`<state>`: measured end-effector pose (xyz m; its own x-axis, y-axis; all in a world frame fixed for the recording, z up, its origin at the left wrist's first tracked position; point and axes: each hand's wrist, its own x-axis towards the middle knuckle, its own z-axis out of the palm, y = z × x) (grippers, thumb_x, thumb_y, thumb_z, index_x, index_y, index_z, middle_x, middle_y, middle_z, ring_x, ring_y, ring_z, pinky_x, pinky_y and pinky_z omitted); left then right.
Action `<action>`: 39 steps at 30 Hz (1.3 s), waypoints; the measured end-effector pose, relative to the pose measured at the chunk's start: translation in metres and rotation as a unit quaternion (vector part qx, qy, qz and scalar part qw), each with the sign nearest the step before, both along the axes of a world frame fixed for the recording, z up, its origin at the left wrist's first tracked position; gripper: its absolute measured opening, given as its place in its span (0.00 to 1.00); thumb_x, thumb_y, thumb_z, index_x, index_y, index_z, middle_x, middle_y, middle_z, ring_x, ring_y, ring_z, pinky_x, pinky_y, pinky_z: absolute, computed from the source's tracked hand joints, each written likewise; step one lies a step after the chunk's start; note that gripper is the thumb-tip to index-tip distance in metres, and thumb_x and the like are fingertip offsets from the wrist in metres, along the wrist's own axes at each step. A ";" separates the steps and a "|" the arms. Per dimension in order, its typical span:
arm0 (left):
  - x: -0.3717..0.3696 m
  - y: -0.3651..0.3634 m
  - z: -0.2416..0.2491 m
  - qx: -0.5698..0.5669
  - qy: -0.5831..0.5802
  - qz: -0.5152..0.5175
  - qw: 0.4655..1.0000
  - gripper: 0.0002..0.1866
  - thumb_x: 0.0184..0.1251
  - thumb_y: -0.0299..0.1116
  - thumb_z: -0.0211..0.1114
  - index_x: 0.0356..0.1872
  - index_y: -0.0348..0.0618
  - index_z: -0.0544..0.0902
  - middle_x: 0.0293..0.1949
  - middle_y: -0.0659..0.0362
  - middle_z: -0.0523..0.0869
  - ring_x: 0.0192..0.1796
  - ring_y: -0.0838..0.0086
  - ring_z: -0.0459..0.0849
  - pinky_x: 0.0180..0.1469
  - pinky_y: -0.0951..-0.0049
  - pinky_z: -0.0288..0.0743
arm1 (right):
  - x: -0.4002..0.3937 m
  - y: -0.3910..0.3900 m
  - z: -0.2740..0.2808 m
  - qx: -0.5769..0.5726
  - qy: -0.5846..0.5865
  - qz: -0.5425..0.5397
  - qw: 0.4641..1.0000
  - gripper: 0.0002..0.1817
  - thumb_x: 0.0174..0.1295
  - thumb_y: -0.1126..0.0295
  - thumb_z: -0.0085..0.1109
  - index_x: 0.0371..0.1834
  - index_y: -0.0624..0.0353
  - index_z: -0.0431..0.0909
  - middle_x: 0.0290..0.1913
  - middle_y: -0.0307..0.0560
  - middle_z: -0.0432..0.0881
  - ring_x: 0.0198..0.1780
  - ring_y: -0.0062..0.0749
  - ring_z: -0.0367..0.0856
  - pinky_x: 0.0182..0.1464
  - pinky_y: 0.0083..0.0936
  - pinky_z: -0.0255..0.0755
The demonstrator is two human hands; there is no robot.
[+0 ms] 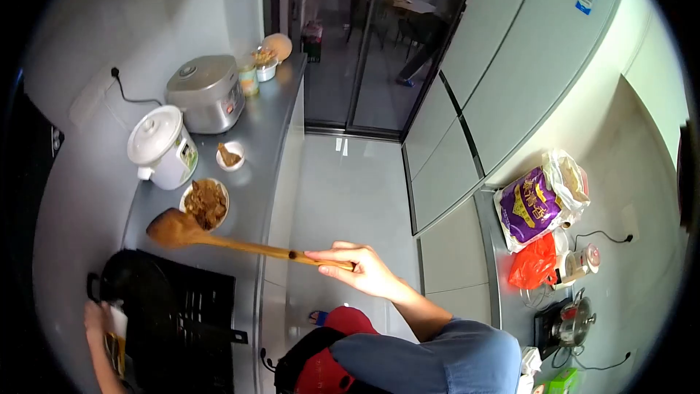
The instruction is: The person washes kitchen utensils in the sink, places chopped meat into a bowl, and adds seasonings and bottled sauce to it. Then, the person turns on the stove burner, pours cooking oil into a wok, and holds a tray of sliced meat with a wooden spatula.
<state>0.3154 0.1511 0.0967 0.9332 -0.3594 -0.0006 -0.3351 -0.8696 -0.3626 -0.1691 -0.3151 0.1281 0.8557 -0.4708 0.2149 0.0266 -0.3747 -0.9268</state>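
My right hand [361, 268] is closed around the handle end of a wooden spatula [251, 246], held level above the floor and counter. The broad head of the spatula hangs between a plate of brown food [205, 204] and a black wok [135, 284] on the stove [208, 299]. My left hand [97, 319], at the lower left beside the wok, is closed on a white and yellow object [115, 325] that I cannot make out clearly.
A white lidded pot [162, 147], a rice cooker [208, 95] and a small bowl [230, 155] stand on the left counter. The right counter holds a purple bag [529, 204], a red bag [534, 263] and a steel pot [574, 322]. Behind the glass door is a person [437, 22].
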 end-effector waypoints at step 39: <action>-0.053 -0.048 0.063 0.002 0.107 0.178 0.978 0.22 0.61 0.50 0.56 0.45 0.44 0.82 0.43 0.49 0.82 0.48 0.57 0.81 0.50 0.59 0.73 | 0.058 -0.012 -0.022 0.032 0.095 0.032 0.994 0.17 0.59 0.77 0.55 0.53 0.63 0.75 0.32 0.37 0.74 0.31 0.15 0.63 0.31 0.11 0.56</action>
<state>0.2627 0.1028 0.1597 0.9777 -0.0118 -0.2097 -0.0803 -0.9435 -0.3216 -0.1116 -0.3268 0.1062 0.9069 -0.4210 0.0170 -0.1298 -0.3176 -0.9393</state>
